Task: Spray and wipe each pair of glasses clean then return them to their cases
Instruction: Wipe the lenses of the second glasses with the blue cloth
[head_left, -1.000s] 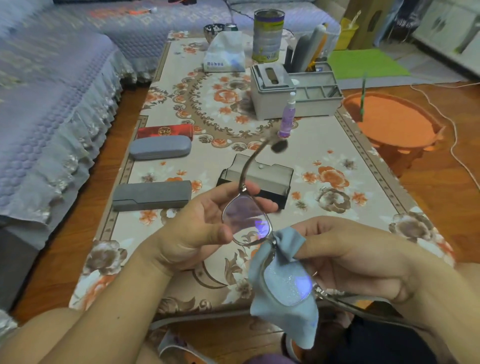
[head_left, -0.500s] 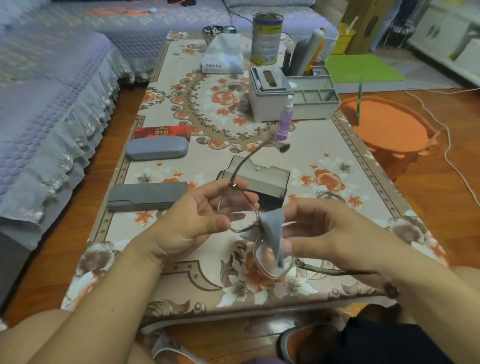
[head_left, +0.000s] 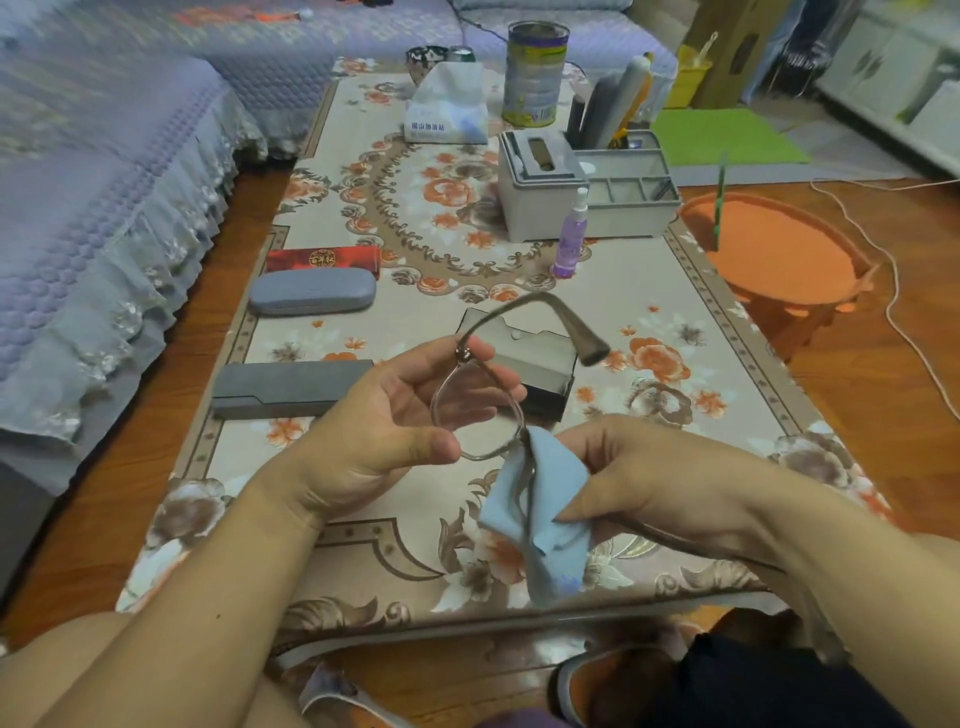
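Between left fingers (head_left: 483, 358) and thumb: the glasses (head_left: 475, 410).

Cases (head_left: 311, 291) left (bottle (head_left: 571, 234) behind)

1. Pretty dim indoor light overall, soft and flat, with a cool purplish cast.
2. Shadows are weak, just faint ones under the hands on the tabletop (head_left: 727, 332).
3. Wide-angle lens bends the edges noticeably.
4. The sofa (head_left: 78, 208) at left is smeared with motion blur, and the far background is soft.
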